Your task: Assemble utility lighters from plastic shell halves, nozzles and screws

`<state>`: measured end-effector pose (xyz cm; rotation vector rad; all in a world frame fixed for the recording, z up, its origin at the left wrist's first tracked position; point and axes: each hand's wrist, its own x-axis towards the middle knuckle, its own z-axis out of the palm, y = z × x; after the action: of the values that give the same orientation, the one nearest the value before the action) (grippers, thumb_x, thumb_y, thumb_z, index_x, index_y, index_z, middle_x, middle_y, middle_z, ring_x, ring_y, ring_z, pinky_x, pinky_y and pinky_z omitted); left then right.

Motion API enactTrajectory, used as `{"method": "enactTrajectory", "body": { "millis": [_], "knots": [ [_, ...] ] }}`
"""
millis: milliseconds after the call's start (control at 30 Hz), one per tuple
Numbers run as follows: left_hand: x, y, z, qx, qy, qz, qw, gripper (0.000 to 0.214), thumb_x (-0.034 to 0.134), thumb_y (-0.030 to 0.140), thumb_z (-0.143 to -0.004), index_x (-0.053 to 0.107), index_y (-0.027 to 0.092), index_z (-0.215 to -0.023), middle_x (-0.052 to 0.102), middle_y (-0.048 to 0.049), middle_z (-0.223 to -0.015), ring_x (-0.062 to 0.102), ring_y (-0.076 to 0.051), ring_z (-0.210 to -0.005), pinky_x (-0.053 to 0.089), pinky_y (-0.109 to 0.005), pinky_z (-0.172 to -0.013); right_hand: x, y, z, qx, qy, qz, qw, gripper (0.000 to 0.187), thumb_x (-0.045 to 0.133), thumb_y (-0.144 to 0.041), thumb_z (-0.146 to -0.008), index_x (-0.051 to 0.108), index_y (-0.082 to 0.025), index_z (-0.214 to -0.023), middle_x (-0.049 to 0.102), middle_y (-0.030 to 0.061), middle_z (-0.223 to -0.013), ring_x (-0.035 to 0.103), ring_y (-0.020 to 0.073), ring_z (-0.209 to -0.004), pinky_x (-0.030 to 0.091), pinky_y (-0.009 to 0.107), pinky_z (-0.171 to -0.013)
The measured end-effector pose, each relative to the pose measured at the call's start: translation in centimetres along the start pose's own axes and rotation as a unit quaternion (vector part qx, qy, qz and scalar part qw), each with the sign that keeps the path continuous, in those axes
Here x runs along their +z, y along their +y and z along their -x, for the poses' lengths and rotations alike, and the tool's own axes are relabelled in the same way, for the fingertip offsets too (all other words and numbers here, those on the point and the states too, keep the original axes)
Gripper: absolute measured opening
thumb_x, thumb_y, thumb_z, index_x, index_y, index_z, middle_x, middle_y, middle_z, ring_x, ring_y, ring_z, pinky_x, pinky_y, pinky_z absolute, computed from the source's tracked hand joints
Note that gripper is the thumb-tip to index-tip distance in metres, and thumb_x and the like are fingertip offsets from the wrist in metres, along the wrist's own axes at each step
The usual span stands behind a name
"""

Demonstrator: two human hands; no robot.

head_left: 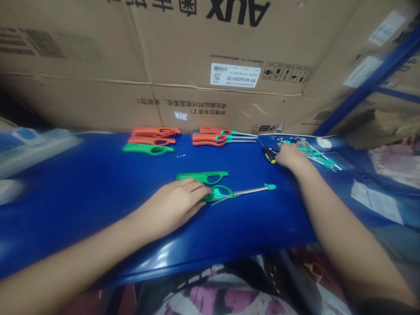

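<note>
My left hand (175, 202) lies flat on the blue table (98, 183), fingers together, pressing on the handle end of a green lighter (229, 191) with a metal tube and teal tip. A loose green shell half (201, 176) lies just beyond the fingers. My right hand (290, 156) reaches to the far right, closed on a black and yellow screwdriver (269, 155). Its fingers are mostly hidden from view.
Orange and green shell halves (151, 140) lie at the back left; assembled orange lighters (219, 136) lie at the back middle. Teal parts and metal tubes (315, 153) are heaped beyond my right hand. Cardboard boxes (210, 65) wall the back; a blue rack post (367, 83) stands right.
</note>
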<state>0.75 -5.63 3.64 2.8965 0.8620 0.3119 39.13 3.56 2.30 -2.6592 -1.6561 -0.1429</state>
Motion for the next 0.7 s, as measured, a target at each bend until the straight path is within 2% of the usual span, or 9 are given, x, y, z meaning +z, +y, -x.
{"method": "enactTrajectory", "body": {
  "millis": [133,267,500,567,700],
  "knots": [
    [-0.1,0.0,0.0,0.002,-0.001,-0.004,1.000,0.029,0.048,0.025,-0.100,0.063,0.020,-0.124,0.070,-0.0071,-0.118,0.066,-0.025,-0.106,0.056,-0.042,-0.091,-0.5,-0.3,0.2,0.024,-0.023,0.012,0.999,0.041,0.066,-0.018,-0.080,0.066,-0.010,-0.120,0.060,0.0249,-0.122,0.063,0.0366,-0.111,0.052,0.044,-0.089],
    [0.0,0.0,0.0,0.010,-0.001,-0.008,1.000,0.029,0.047,0.025,-0.101,0.064,0.021,-0.124,0.069,-0.0073,-0.120,0.066,-0.025,-0.107,0.056,-0.041,-0.091,-0.9,-0.4,0.5,0.016,-0.027,0.008,0.999,0.037,0.067,-0.013,-0.076,0.066,-0.015,-0.113,0.064,0.0197,-0.118,0.064,0.0339,-0.111,0.051,0.042,-0.090],
    [0.0,0.0,0.0,0.009,-0.003,-0.007,1.000,0.030,0.046,0.025,-0.101,0.065,0.021,-0.124,0.070,-0.0076,-0.119,0.066,-0.026,-0.107,0.057,-0.042,-0.090,-1.2,-0.7,0.9,0.029,-0.012,-0.016,0.999,0.058,0.069,-0.016,-0.076,0.050,-0.011,-0.131,0.064,0.0238,-0.120,0.065,0.0346,-0.110,0.052,0.044,-0.088],
    [0.0,0.0,0.0,0.011,-0.003,-0.005,1.000,0.031,0.046,0.025,-0.101,0.065,0.021,-0.124,0.070,-0.0078,-0.119,0.065,-0.026,-0.107,0.057,-0.042,-0.090,-1.1,-0.6,0.8,0.030,-0.011,-0.020,0.999,0.054,0.069,-0.016,-0.076,0.054,-0.009,-0.127,0.064,0.0250,-0.119,0.064,0.0350,-0.110,0.051,0.043,-0.088],
    [0.0,0.0,0.1,0.014,0.004,-0.004,1.000,0.031,0.047,0.024,-0.100,0.065,0.020,-0.124,0.070,-0.0082,-0.119,0.066,-0.027,-0.107,0.056,-0.043,-0.089,-0.9,-0.4,0.4,0.023,-0.013,-0.033,0.999,0.030,0.066,-0.012,-0.074,0.069,-0.010,-0.104,0.067,0.0243,-0.112,0.065,0.0362,-0.107,0.051,0.043,-0.087]
  ]
}}
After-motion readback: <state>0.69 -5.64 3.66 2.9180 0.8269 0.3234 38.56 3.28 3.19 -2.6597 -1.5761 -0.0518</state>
